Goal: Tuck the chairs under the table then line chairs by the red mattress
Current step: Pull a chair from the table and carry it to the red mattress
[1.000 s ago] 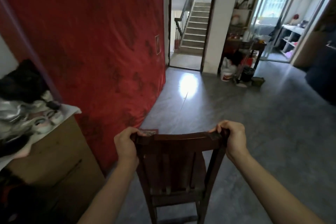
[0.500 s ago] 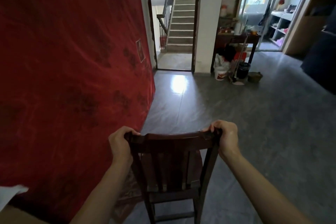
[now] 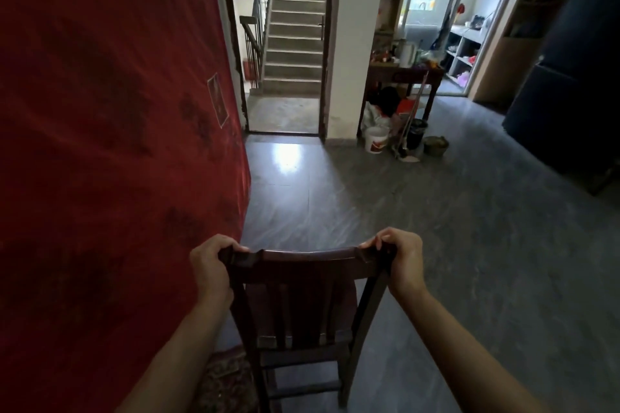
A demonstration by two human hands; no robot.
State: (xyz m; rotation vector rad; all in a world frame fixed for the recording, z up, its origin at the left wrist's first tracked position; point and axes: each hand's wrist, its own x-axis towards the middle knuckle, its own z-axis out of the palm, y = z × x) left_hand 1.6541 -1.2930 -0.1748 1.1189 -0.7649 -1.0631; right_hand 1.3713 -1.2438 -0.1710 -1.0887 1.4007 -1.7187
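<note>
**Lining up a chair beside the red mattress**

Carrying or pushing, I cannot tell which, since the chair's feet are out of sight at the bottom of the view. Starting at the left: the red mattress (image 3: 110, 144) stands on edge and fills that whole side, its near corner just beside my left hand (image 3: 209, 266). That hand is closed around the left end of the chair (image 3: 302, 305) top rail, fingers (image 3: 231, 245) curled over the front of it. The chair sits right in front of me, its back towards me, its left side close to the mattress, though I cannot say whether they touch. My right hand (image 3: 402, 261) clamps the right end of the same rail in the same way.

As for progress, I judge I am in the second half of the job: this chair is at the mattress, not at any worktop. No other chair shows along the mattress, so this looks like the first in the row, or else the others are out of view. Whether the tucking was finished I cannot check from here. Still to do: set this one down square against the mattress and fetch the rest.

Further right, a small cluttered table (image 3: 402, 74) and a white bucket (image 3: 376, 141) stand well apart, across bare floor (image 3: 469, 245).
</note>
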